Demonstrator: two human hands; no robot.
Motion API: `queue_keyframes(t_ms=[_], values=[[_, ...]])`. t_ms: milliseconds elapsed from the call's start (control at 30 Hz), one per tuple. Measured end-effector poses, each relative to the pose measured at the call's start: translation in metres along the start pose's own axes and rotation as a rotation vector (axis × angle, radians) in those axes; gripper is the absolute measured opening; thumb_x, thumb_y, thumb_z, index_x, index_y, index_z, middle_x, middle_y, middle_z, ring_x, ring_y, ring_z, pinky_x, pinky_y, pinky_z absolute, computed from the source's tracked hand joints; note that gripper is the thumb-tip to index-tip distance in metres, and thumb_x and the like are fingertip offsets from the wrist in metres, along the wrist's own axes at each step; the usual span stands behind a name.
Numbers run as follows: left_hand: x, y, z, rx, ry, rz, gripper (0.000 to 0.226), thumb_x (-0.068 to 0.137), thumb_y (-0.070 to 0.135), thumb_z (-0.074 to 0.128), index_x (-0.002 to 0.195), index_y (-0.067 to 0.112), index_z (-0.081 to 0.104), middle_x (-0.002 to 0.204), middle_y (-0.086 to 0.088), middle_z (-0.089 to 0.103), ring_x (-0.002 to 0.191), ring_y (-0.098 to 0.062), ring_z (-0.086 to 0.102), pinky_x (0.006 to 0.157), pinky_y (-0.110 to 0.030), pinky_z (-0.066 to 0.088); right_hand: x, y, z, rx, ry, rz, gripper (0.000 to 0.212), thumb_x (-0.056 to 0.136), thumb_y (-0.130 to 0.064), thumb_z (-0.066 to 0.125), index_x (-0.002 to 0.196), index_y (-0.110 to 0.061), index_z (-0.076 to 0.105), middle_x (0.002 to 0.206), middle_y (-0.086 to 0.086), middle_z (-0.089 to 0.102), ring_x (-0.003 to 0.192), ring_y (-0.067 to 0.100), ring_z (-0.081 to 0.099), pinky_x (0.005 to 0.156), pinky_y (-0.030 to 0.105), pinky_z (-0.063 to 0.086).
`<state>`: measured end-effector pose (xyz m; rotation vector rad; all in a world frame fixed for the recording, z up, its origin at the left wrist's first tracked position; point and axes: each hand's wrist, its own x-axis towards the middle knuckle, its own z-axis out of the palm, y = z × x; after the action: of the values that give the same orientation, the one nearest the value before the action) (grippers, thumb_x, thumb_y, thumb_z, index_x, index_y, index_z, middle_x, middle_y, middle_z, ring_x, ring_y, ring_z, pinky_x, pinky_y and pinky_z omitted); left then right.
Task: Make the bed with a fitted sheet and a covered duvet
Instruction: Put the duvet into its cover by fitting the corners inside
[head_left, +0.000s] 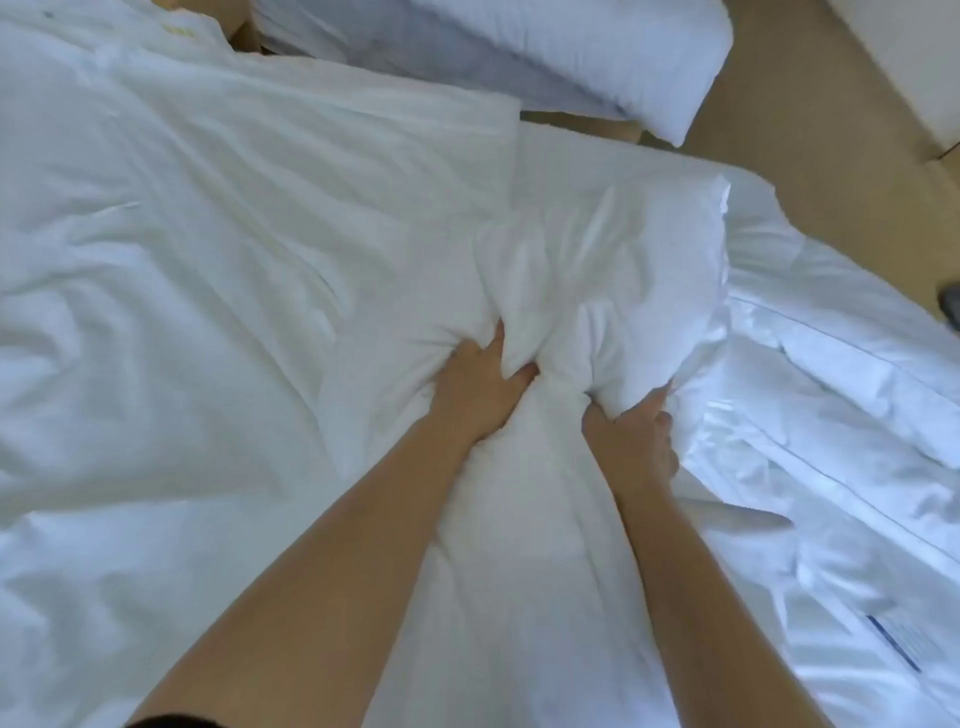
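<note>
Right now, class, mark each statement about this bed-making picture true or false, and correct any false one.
1. The left hand and the right hand both grip bunched white bedding. True.
2. Long sleeves cover the forearms. False: they are bare.
3. A pillow lies at the top of the view. True.
4. The floor is dark blue. False: it is tan.

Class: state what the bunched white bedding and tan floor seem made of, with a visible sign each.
The bunched white bedding: likely matte woven fabric over soft filling; it creases and puffs. The tan floor: smooth, hard, perhaps laminate or wood; blur hides grain.
</note>
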<state>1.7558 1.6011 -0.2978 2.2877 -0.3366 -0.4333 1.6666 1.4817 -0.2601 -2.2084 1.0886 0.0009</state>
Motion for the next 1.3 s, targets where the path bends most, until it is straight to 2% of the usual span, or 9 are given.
queue_keyframes(t_ms=[267,367,500,633,833,933,1033,1200,1300], values=[[-0.012,0.022,-0.017,-0.103,-0.194,-0.154,0.069,0.092,0.053,0.046,0.149,0.040,0.010,0.150,-0.015,0.025,0.135,-0.029,0.031,0.109,-0.039,0.032,-0.069,0.022,-0.003,-0.337,-0.099,-0.259,0.113,0.057,-0.085,0.046,0.132,-0.051,-0.032,0.149,0.001,-0.033,0.139,0.028,-0.027,0.108,0.062,-0.006],[-0.039,0.023,-0.048,-0.502,-0.178,-0.162,0.057,0.092,0.037,0.054,0.144,0.032,0.034,0.136,-0.001,0.047,0.110,-0.014,0.055,0.086,-0.026,0.050,-0.062,0.032,-0.011,-0.374,-0.172,-0.187,0.110,0.066,-0.079,0.054,0.140,-0.048,-0.021,0.151,0.007,-0.031,0.139,0.032,-0.027,0.107,0.063,-0.007],[-0.101,-0.004,-0.054,-0.137,0.277,-0.211,0.074,0.086,0.047,0.059,0.148,0.029,0.022,0.149,-0.007,0.028,0.137,-0.022,0.026,0.112,-0.038,0.024,-0.075,0.015,-0.016,-0.504,-0.091,-0.218,0.102,0.080,-0.065,0.053,0.145,-0.036,-0.020,0.150,0.013,-0.031,0.139,0.034,-0.026,0.107,0.064,-0.004],[-0.143,-0.027,-0.046,-0.671,0.100,-0.576,0.098,0.074,0.071,0.054,0.150,0.033,0.004,0.155,-0.002,0.021,0.137,-0.024,0.030,0.112,-0.037,0.025,-0.124,-0.004,-0.012,-0.345,-0.070,-0.583,0.086,0.082,-0.058,0.042,0.141,-0.040,-0.020,0.147,-0.003,-0.029,0.134,0.021,-0.031,0.108,0.060,-0.009],[-0.171,-0.030,-0.058,-0.896,0.034,-0.601,0.111,0.053,0.078,0.065,0.146,0.040,0.018,0.144,0.002,0.039,0.119,-0.023,0.051,0.100,-0.044,0.045,-0.141,0.013,-0.013,-0.552,-0.384,-0.650,0.103,0.066,-0.084,0.038,0.140,-0.046,-0.022,0.153,-0.002,-0.026,0.139,0.024,-0.027,0.109,0.059,-0.011],[-0.173,-0.021,-0.056,-0.599,0.226,-0.628,0.107,0.067,0.067,0.066,0.150,0.029,0.008,0.150,-0.006,0.032,0.129,-0.028,0.042,0.107,-0.042,0.036,-0.121,0.027,-0.032,-0.274,-0.138,-0.681,0.100,0.068,-0.082,0.040,0.148,-0.037,0.000,0.157,0.005,-0.004,0.142,0.021,-0.009,0.112,0.053,-0.002],[-0.168,0.002,-0.062,-0.143,0.468,-0.425,0.086,0.084,0.043,0.062,0.151,0.023,0.011,0.152,-0.009,0.026,0.138,-0.026,0.028,0.110,-0.040,0.025,-0.072,0.054,-0.067,-0.118,0.113,-0.381,0.109,0.063,-0.080,0.056,0.149,-0.028,0.012,0.156,0.013,0.011,0.143,0.028,0.005,0.111,0.056,0.005],[-0.157,0.064,-0.037,0.212,0.208,-0.195,0.075,0.088,0.057,0.047,0.149,0.035,0.010,0.158,-0.001,0.000,0.145,-0.021,0.001,0.114,-0.045,0.009,-0.016,0.082,-0.090,0.061,-0.167,0.180,0.143,0.042,-0.078,0.070,0.147,-0.028,-0.014,0.152,0.013,0.023,0.139,0.033,0.023,0.111,0.060,0.014],[-0.152,0.075,-0.031,0.293,0.109,-0.237,0.083,0.084,0.067,0.042,0.149,0.036,0.001,0.158,-0.001,-0.009,0.145,-0.025,-0.006,0.113,-0.052,0.006,-0.013,0.069,-0.084,0.306,-0.289,0.142,0.105,0.056,-0.054,0.082,0.138,-0.011,0.031,0.132,0.010,0.054,0.116,0.030,0.054,0.102,0.050,0.040]])
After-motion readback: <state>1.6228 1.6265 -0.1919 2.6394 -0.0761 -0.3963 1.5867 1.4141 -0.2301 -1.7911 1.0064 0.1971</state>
